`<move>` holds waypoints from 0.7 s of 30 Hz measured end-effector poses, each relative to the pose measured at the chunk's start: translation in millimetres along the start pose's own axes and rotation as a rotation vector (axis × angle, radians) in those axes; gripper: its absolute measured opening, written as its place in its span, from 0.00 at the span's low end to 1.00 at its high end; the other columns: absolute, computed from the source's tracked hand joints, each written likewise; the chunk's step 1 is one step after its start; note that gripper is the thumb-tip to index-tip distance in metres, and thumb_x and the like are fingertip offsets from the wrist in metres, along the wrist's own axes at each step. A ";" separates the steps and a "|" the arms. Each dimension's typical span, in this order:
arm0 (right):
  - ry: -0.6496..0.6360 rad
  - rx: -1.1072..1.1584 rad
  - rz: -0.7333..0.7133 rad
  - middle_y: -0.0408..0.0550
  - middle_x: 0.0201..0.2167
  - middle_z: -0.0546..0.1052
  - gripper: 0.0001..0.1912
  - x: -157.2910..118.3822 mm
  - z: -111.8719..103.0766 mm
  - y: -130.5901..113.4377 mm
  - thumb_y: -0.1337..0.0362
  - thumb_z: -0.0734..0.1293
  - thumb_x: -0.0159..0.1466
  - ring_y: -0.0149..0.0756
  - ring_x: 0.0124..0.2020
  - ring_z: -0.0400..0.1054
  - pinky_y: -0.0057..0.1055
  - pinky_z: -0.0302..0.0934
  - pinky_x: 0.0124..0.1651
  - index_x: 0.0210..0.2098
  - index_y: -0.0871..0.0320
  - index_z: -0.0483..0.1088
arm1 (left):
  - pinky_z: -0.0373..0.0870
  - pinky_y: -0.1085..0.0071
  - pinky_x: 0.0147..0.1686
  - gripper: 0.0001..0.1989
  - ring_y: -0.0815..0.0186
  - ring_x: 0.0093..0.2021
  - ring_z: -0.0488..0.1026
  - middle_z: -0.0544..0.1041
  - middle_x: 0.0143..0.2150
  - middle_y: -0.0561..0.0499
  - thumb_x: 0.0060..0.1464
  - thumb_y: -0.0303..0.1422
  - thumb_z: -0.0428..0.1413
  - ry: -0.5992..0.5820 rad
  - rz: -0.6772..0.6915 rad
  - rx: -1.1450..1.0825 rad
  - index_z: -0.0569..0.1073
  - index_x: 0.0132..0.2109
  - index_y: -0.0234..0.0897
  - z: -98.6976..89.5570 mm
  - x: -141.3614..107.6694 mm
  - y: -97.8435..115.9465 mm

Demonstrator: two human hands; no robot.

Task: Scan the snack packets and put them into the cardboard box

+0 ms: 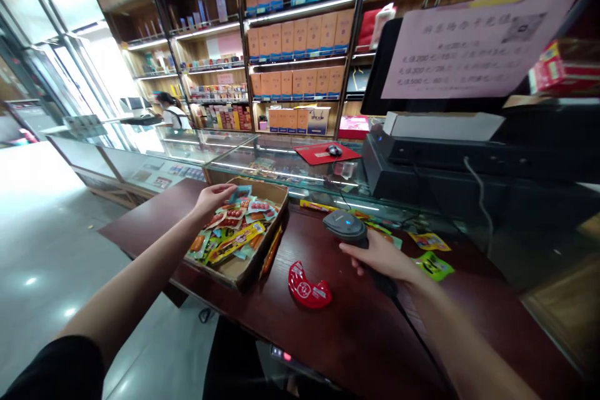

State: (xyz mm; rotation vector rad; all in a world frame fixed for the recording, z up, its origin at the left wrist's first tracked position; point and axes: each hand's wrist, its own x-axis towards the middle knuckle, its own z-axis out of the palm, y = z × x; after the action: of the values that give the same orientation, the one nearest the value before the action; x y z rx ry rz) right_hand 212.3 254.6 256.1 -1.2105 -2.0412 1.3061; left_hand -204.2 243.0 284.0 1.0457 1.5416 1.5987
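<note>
A cardboard box (pixel 282 201) full of small snack packets stands on the dark red table (pixel 276 319). My left hand (pixel 213 200) is at the box's far left corner, fingers pinched on a light blue packet (pixel 241 192). My right hand (pixel 382 253) is wrapped round the handle of a dark grey barcode scanner (pixel 345 225), whose cable trails toward the lower right. Between the box and the scanner, nearer the front edge, lies a red curved packet (pixel 308 287). A green packet (pixel 435 265) and a yellow packet (pixel 430 241) lie right of my right hand.
Behind the table runs a glass display counter (pixel 225 149) with a red mat (pixel 323 153) and a mouse (pixel 334 150). A monitor bearing a paper sign (pixel 464 50) stands at the right. Stocked shelves line the back; a person (pixel 173 114) is at the far left counter.
</note>
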 end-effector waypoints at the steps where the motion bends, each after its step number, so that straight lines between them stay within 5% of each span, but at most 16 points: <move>1: -0.005 0.013 0.004 0.41 0.19 0.73 0.19 -0.1 2.2 -0.5 0.50 0.67 0.59 0.32 0.18 0.69 0.27 0.62 0.21 0.38 0.59 0.62 | 0.76 0.70 0.33 0.26 0.64 0.32 0.77 0.79 0.31 0.44 0.34 0.44 0.68 0.024 0.007 0.015 0.78 0.40 0.30 -9.8 -1.7 1.1; 5: -0.015 0.051 0.005 0.39 0.19 0.72 0.20 -1.2 8.6 -4.9 0.50 0.68 0.58 0.32 0.17 0.69 0.27 0.61 0.21 0.39 0.58 0.62 | 0.75 0.71 0.34 0.25 0.63 0.33 0.77 0.79 0.32 0.45 0.35 0.45 0.67 0.022 0.042 0.056 0.78 0.38 0.30 -20.2 -10.9 2.0; 10: 0.006 0.050 0.023 0.40 0.19 0.72 0.19 -5.3 8.9 -7.2 0.50 0.68 0.58 0.32 0.17 0.68 0.27 0.61 0.21 0.37 0.59 0.62 | 0.73 0.69 0.31 0.21 0.63 0.30 0.76 0.80 0.34 0.45 0.46 0.45 0.61 -0.224 0.129 0.328 0.78 0.42 0.32 29.2 -31.4 -1.3; 13: 0.029 0.044 0.042 0.41 0.19 0.72 0.20 -14.1 5.4 -7.6 0.50 0.68 0.58 0.31 0.17 0.68 0.27 0.61 0.21 0.39 0.60 0.63 | 0.70 0.69 0.40 0.12 0.63 0.39 0.75 0.80 0.40 0.46 0.55 0.33 0.53 -0.551 0.425 0.662 0.78 0.43 0.37 68.2 -47.2 -5.2; 16: 0.054 0.020 0.055 0.41 0.19 0.72 0.21 -26.2 1.2 -8.6 0.51 0.68 0.58 0.31 0.18 0.69 0.27 0.62 0.22 0.40 0.61 0.63 | 0.65 0.65 0.48 0.14 0.60 0.46 0.72 0.78 0.42 0.42 0.52 0.23 0.51 -0.816 0.756 1.123 0.79 0.41 0.37 96.7 -55.9 -16.1; 21: 0.080 0.064 0.110 0.41 0.18 0.72 0.22 -40.4 -2.5 -11.1 0.50 0.68 0.57 0.31 0.18 0.69 0.26 0.61 0.21 0.41 0.61 0.63 | 0.52 0.53 0.57 0.08 0.52 0.50 0.69 0.78 0.40 0.37 0.48 0.22 0.56 -0.874 0.996 1.559 0.79 0.33 0.33 122.9 -46.8 -44.1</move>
State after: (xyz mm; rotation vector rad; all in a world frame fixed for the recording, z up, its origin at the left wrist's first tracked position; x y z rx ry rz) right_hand 230.5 219.7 270.9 -1.3404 -1.8865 1.3395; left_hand -76.3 260.7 233.0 3.0674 1.4269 -0.2439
